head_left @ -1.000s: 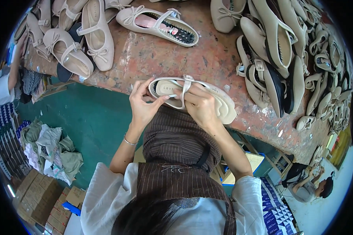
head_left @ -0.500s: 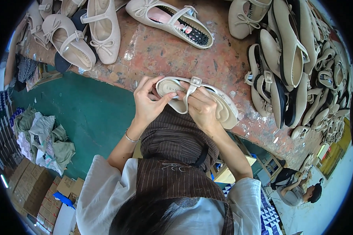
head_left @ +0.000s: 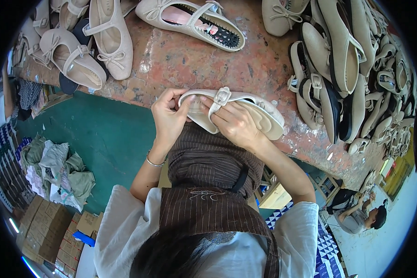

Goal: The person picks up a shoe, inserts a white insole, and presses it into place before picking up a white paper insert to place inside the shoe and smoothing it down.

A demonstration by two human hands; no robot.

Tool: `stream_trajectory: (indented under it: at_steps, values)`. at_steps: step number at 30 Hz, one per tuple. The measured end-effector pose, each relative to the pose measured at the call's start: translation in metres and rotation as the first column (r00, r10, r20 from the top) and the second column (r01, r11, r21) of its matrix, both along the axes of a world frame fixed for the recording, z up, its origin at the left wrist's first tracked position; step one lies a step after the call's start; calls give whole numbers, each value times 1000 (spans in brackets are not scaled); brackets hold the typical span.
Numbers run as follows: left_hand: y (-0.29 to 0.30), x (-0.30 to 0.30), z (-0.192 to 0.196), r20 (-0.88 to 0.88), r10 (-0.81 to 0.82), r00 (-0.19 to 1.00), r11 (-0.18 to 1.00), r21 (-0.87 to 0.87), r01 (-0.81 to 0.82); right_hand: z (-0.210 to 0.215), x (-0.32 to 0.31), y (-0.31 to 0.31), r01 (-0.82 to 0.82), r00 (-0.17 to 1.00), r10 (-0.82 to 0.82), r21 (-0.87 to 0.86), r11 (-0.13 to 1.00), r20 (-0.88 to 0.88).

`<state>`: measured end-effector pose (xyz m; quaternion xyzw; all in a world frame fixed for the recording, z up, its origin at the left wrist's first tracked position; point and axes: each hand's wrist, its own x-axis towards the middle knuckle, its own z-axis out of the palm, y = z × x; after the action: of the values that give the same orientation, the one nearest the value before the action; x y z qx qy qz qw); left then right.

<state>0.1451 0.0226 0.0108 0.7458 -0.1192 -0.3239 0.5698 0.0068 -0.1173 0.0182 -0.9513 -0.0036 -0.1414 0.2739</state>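
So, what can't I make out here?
All in the head view:
Outsole of the held Mary Jane shoe: faces down, hidden by the shoe itself.
Middle of its insole: covered by the right hand.
Heel of the upper-right bow shoe: cut off by the top edge.
Far-right shoes: too small, bent by the rim.

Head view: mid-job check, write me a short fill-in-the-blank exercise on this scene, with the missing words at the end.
1. The shoe held by the left hand and right hand is ____ in colour.
2. Of the two hands, the ____ one is nearer the buckle.
3. The bracelet is on the ____ wrist.
4. The floor is coloured ____.

Missing words: beige; right; left; green.
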Motion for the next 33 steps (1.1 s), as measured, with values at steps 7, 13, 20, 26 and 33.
stream_trajectory:
  at_steps: [7, 13, 20, 26, 33]
  values:
    - [0, 4, -6, 249, -76, 966, 996, 54, 65, 16, 11, -17, -225, 896, 254, 121, 967, -365]
    - [-5, 9, 5, 220, -124, 967, 988, 121, 100, 41, -5, -2, 3, 925, -50, -123, 992, -376]
    - [-3, -6, 23, 252, -261, 932, 931, 322, 174, 30, -26, -10, 332, 943, -331, 16, 943, -43]
    - [7, -62, 38, 393, -581, 712, 786, 500, 365, 51, -14, -52, 835, 550, -827, 76, 544, -115]
    - [28, -101, 47, 708, -603, 367, 775, 411, 480, 84, -58, -2, 713, 677, -702, 438, 548, -222]
